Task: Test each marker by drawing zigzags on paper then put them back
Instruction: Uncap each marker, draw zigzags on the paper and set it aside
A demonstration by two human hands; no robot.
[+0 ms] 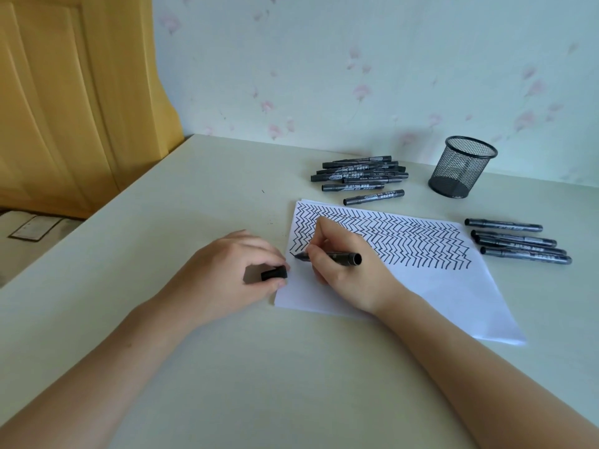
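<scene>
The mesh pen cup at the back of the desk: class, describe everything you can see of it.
The mesh pen cup is a round black holder that looks like woven metal wire, with a solid rim on top and a solid band at the base. It stands upright on the pale desk near the flowered wall, right of the larger marker pile. No marker shows above its rim, and no hand touches it.

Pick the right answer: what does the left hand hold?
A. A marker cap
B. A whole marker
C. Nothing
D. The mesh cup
A: the left hand pinches a short black cap at the paper's edge, while the right hand holds the uncapped marker with its tip on the paper.
</scene>
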